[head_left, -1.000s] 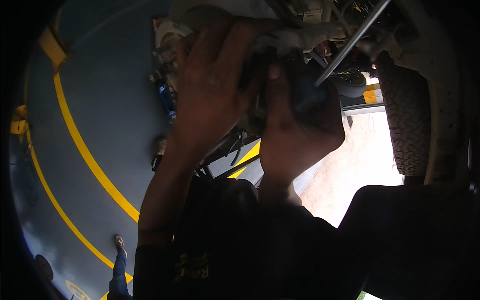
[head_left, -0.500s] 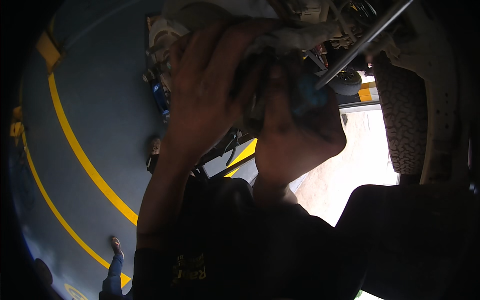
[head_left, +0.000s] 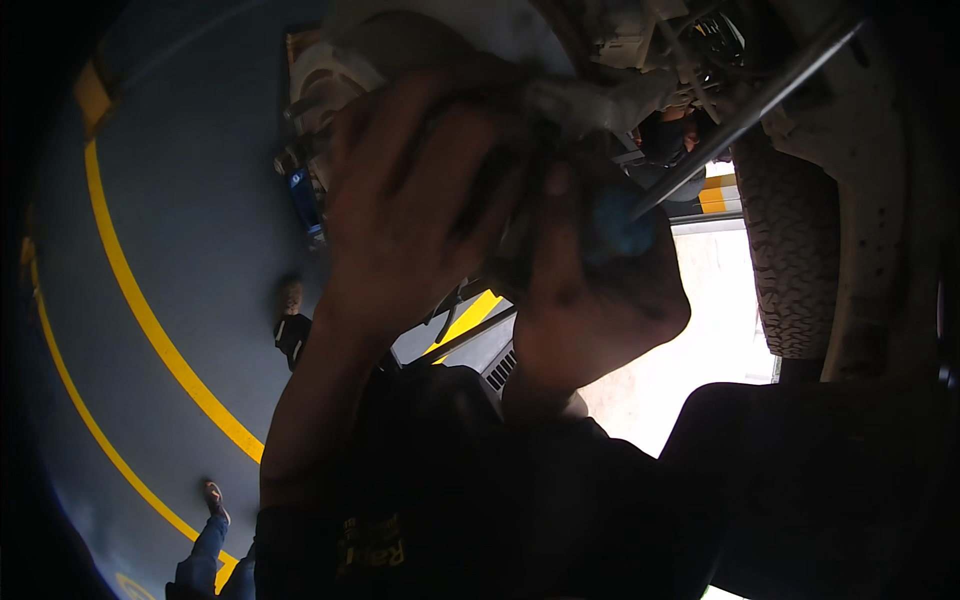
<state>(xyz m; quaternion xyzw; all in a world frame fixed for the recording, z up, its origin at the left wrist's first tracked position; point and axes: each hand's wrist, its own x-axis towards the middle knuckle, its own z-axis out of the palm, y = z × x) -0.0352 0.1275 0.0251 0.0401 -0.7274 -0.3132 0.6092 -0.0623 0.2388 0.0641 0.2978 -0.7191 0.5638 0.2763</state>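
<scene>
In dim light, both hands are raised against a dark part under a vehicle. My left hand (head_left: 400, 215) has its fingers curled over that part, and its fingertips are lost in shadow. Close beside it, my right hand (head_left: 590, 300) is closed with the thumb pointing up. In the right hand sits the blue end (head_left: 622, 225) of a long tool. Its straight metal shaft (head_left: 750, 118) slants up to the right; the shadow hides its exact kind. A pale, rod-like vehicle part (head_left: 605, 103) runs just above the hands.
A knobbly tyre (head_left: 790, 260) hangs at the right beside a pale metal frame (head_left: 862, 230). Yellow lines (head_left: 160, 310) cross the grey floor at left. Another person's leg (head_left: 208, 540) shows at lower left, and a shoe (head_left: 290, 295) is near my left forearm.
My view has shifted slightly. Both hands and the metal shaft sit a little lower in the picture, and the shaft's far end reaches further right. The grips look the same.
</scene>
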